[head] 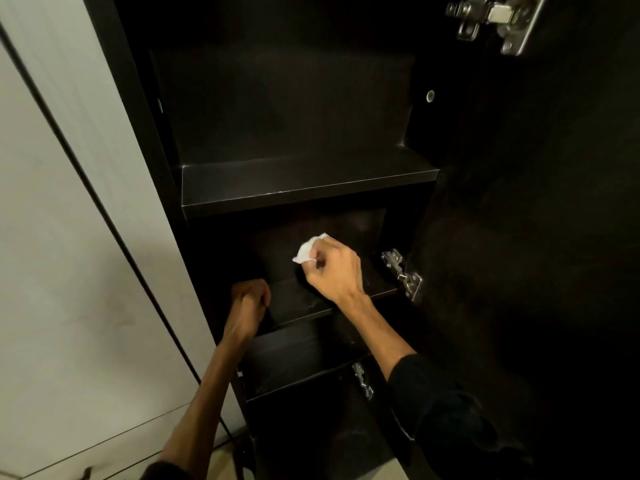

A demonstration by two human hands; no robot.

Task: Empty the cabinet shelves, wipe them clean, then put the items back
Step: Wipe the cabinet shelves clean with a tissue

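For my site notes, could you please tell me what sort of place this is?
Probably a room in a home, at a tall dark cabinet with bare shelves, metal door hinges and a pale wall beside it. The right hand holds a white tissue.

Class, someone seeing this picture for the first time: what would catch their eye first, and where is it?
The white tissue stands out against the dark cabinet, pinched in the right hand over the second shelf. The left hand grips the cabinet's left edge, and a bright metal hinge gleams at top right.
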